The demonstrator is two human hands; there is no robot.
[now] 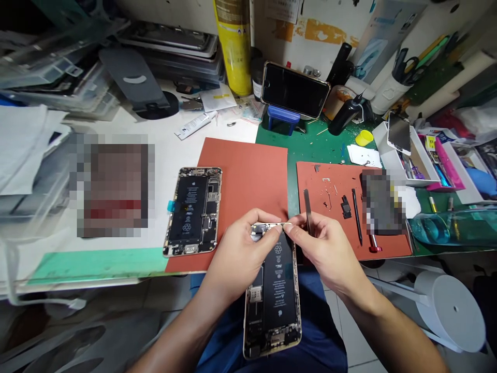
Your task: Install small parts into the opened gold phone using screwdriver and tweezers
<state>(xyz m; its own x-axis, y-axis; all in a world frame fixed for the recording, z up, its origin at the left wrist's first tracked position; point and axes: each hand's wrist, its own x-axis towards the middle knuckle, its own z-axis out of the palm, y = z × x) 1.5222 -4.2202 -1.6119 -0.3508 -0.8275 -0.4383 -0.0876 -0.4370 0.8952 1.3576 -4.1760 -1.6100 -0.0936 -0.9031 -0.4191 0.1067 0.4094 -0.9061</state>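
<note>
An opened smartphone (280, 290) is held over my lap, its back shell tilted, with the black battery and circuit boards exposed. My left hand (248, 254) is closed on its far end, thumb laid over the edge. At that same edge, the thumb and forefinger of my right hand (324, 243) pinch close together; any small part between them is hidden. Dark metal tweezers (308, 204) stick up from among my right fingers. A second opened phone (194, 212), also with its battery in place, lies on the table to the left with a blue tab at its side.
Small parts and a black pry stick (356, 216) lie on the right red mat (330, 243). Another red mat (248, 171) is beside it. A phone on a blue stand (284, 116), a yellow spray can (234, 46) and a dark bottle (345, 115) stand behind.
</note>
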